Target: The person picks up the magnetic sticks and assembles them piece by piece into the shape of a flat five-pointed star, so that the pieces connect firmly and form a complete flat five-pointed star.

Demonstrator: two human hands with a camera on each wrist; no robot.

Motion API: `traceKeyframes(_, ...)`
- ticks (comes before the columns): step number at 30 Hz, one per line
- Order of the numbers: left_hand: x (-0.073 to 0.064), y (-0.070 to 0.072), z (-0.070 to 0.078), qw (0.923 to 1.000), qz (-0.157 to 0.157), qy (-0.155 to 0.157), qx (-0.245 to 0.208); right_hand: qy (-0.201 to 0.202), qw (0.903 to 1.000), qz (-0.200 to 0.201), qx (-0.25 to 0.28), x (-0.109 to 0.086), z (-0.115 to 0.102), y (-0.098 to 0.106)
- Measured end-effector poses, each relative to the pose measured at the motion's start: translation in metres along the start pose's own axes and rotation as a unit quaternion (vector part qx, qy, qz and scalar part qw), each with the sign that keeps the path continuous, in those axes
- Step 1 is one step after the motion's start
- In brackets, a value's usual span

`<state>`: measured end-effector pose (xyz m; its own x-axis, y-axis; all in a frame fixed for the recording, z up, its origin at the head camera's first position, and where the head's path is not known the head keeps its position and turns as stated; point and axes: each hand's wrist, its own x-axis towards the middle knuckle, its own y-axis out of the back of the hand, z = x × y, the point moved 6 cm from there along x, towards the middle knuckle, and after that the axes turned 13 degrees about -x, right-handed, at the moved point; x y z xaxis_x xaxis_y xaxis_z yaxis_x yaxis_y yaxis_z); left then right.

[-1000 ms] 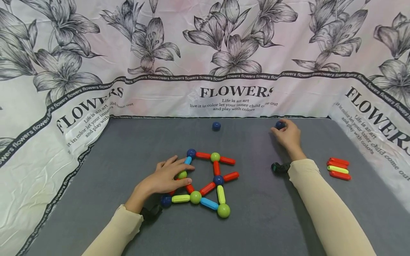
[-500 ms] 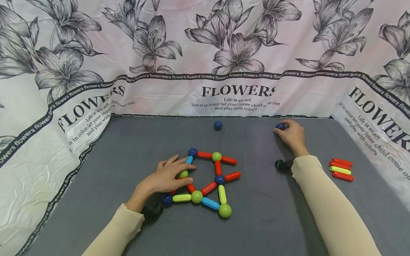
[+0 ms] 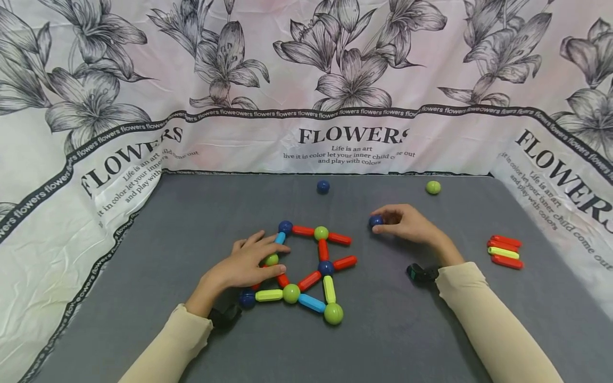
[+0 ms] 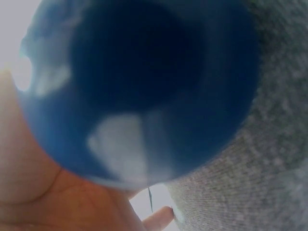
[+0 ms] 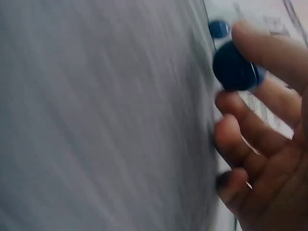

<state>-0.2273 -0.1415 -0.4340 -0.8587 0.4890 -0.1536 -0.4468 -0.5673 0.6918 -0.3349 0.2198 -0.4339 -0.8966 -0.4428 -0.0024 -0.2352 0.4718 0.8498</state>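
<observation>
The blue ball (image 3: 376, 221) is held at the left side of the R grip (image 3: 407, 226), out at the tips, w/ the palm kept on its right. The shape of rods and balls is placed left of it & a bit nearer. Two loose ends are left on the shape's right side: one on the upper red rod (image 3: 339, 239), one on the lower red rod (image 3: 345, 263). Both rods are laid more or less left to right; the upper one's free end is tipped a little near, the lower one's a little far, so the ends are brought close tog. but not touching. The ball is found just to the right & far of the upper end, so that gap is prob. what counts most. No long axis is had by the ball, so no turn should be needed. The ends are reached more easily by the R grip b/c it's nearer than the L grip (image 3: 249, 264).

The ball is pinched in the R grip btwn thumb & finger, w/ the other fingers loosely bent. Whether the table (image 3: 383, 340) is touched by the ball can't be told.

Nothing is seen to be pinched by the L grip: its fingers are spread wide over the shape's left side, w/ a green ball (image 3: 271, 259) seen btwn thumb & finger & a light blue rod (image 3: 280, 238) partly covered
</observation>
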Motion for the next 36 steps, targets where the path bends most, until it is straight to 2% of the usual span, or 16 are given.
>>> traceKeyframes(4,0.0,0.001,0.0,1.0,0.002,-0.002,0.001,0.059,0.9964,-0.06,-0.004,-0.005,-0.033,-0.021)
traceKeyframes(8,0.0,0.001,0.0,1.0,0.0,0.002,0.001,0.091,0.9933,-0.061,-0.035,-0.007,-0.054,-0.034)
traceKeyframes(13,0.0,0.001,-0.001,1.0,-0.001,0.002,0.002,0.101,0.9924,-0.04,-0.058,-0.01,-0.059,-0.039)
traceKeyframes(20,0.0,0.0,-0.002,1.0,-0.001,-0.001,0.002,0.099,0.9898,-0.097,-0.034,-0.02,-0.06,-0.039)
traceKeyframes(23,0.0,0.0,-0.002,1.0,-0.002,-0.002,-0.001,0.107,0.9873,-0.109,-0.042,-0.024,-0.063,-0.04)
traceKeyframes(28,0.0,-0.001,-0.001,1.0,-0.001,-0.004,-0.002,0.112,0.9869,-0.094,-0.068,-0.024,-0.067,-0.043)
traceKeyframes(36,-0.001,0.0,0.0,1.0,0.0,-0.005,-0.004,0.105,0.9903,-0.059,-0.069,-0.021,-0.069,-0.045)
